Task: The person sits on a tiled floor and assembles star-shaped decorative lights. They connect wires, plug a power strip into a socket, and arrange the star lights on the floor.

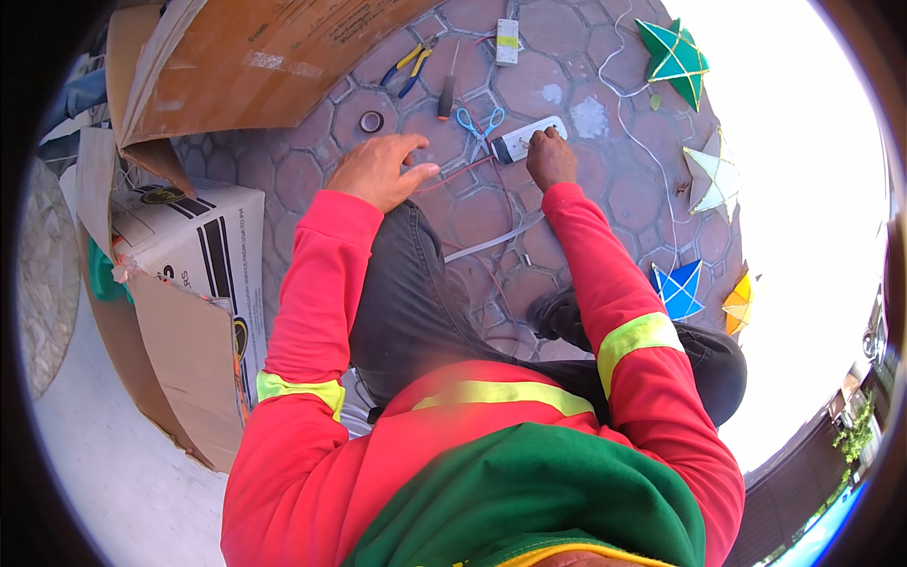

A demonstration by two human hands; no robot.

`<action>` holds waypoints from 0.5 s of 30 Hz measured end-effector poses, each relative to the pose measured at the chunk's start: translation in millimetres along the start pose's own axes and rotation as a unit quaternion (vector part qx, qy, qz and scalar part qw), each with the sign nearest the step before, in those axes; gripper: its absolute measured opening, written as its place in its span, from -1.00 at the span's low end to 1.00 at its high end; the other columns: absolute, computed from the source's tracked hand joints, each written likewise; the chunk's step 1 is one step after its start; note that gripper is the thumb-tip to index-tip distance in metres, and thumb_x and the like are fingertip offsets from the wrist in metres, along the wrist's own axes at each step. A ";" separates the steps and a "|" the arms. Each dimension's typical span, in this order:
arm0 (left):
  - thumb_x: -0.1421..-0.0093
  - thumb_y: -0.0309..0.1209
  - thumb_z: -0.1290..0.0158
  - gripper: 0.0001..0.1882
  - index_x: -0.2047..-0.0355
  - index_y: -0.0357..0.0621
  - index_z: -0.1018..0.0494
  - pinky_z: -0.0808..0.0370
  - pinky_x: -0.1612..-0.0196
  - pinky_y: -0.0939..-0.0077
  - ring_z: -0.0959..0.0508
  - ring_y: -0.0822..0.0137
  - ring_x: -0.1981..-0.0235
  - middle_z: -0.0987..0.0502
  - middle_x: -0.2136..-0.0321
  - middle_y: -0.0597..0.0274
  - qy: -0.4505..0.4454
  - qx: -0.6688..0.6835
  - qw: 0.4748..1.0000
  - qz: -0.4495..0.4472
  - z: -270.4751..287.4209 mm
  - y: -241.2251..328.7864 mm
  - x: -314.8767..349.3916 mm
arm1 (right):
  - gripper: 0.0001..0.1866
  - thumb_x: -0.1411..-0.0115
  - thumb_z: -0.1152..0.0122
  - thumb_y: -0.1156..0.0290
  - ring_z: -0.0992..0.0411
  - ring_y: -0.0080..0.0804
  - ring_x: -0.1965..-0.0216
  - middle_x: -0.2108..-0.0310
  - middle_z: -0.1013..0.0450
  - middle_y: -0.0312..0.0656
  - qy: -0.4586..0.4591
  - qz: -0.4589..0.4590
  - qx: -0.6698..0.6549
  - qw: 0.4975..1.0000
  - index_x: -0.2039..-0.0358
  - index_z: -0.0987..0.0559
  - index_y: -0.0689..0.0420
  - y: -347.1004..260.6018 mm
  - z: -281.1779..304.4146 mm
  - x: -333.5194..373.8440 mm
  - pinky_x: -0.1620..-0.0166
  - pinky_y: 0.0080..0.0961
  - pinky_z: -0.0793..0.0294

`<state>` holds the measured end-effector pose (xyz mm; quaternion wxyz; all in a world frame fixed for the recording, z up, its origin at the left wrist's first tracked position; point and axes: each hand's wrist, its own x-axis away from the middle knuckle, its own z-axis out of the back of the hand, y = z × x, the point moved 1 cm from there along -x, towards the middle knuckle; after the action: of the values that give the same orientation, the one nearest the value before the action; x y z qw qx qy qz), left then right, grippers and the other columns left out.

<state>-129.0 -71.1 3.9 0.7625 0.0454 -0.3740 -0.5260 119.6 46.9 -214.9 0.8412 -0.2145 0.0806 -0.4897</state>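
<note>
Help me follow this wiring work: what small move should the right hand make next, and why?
Probably steady the white power strip and keep working at its near end: the right hand sits on it, while the left hand rests by the red wire leading there.

Hard daylight floods the scene from the right, where the ground burns out to blank white glare beyond the green star-shaped lantern [674,59] and the pale star-shaped lantern [714,177]. The grey hexagon-patterned paving [567,85] in the centre sits in soft shade and reads sharp, colours saturated. The fisheye bends the brown cardboard sheet [283,66] and everything else toward a black circular rim, where detail smears and softens.
</note>
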 end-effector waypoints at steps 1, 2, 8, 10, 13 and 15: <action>-0.19 -0.08 -0.15 -0.52 -0.03 -0.07 -0.52 -0.47 0.00 0.19 -0.59 0.04 0.09 -0.61 0.13 0.06 0.001 0.000 1.000 0.001 0.2 -0.1 0.1 | -0.92 -0.18 -0.09 0.48 -0.48 -0.01 0.19 0.29 -0.45 -0.08 0.002 0.002 -0.009 1.000 0.35 -0.56 0.11 -1.2 0.7 -0.5 0.18 -0.12 -0.50; -0.19 -0.08 -0.15 -0.52 -0.03 -0.07 -0.52 -0.48 0.01 0.19 -0.58 0.03 0.09 -0.61 0.13 0.06 0.004 0.003 1.000 -0.001 0.2 -0.3 1.0 | -0.91 -0.18 -0.08 0.49 -0.48 -0.01 0.18 0.28 -0.46 -0.08 0.010 0.010 -0.019 1.000 0.34 -0.56 0.11 -2.9 0.7 -1.3 0.17 -0.11 -0.50; -0.19 -0.09 -0.16 -0.52 -0.04 -0.08 -0.51 -0.48 0.02 0.18 -0.58 0.02 0.09 -0.61 0.15 0.03 0.009 0.007 1.000 0.000 2.1 1.0 7.2 | -0.88 -0.16 -0.07 0.54 -0.50 0.03 0.15 0.18 -0.49 -0.06 -0.091 -0.040 0.055 0.994 0.32 -0.56 0.14 -2.7 -7.4 -19.2 0.15 -0.08 -0.51; -0.19 -0.10 -0.17 -0.52 -0.04 -0.09 -0.51 -0.48 0.02 0.18 -0.58 0.02 0.09 -0.61 0.15 0.02 0.011 0.006 1.000 0.005 4.1 0.9 8.4 | -0.88 -0.15 -0.06 0.56 -0.50 0.02 0.15 0.19 -0.48 -0.06 -0.079 -0.015 0.044 0.996 0.32 -0.56 0.16 -2.5 -11.2 -21.5 0.15 -0.09 -0.51; -0.18 -0.09 -0.17 -0.52 -0.03 -0.10 -0.51 -0.48 0.03 0.17 -0.59 0.02 0.10 -0.61 0.16 0.01 0.018 0.009 1.000 -0.003 5.8 1.2 9.7 | -0.90 -0.16 -0.11 0.48 -0.52 0.02 0.21 0.26 -0.48 -0.05 -0.041 0.013 0.036 0.998 0.37 -0.57 0.20 -2.1 -17.6 -22.3 0.17 -0.11 -0.53; -0.19 -0.12 -0.16 -0.54 -0.02 -0.11 -0.51 -0.50 0.10 0.23 -0.60 0.08 0.17 -0.62 0.22 0.06 0.029 -0.003 0.999 -0.013 5.9 1.6 10.7 | -0.88 -0.15 -0.13 0.44 -0.53 0.02 0.24 0.29 -0.48 -0.04 -0.026 0.020 0.029 0.999 0.39 -0.57 0.21 0.4 -20.8 -21.2 0.18 -0.12 -0.53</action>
<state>-129.6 -77.5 14.4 0.7663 0.0628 -0.3494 -0.5355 102.0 59.4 -235.2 0.8584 -0.2007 0.0485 -0.4696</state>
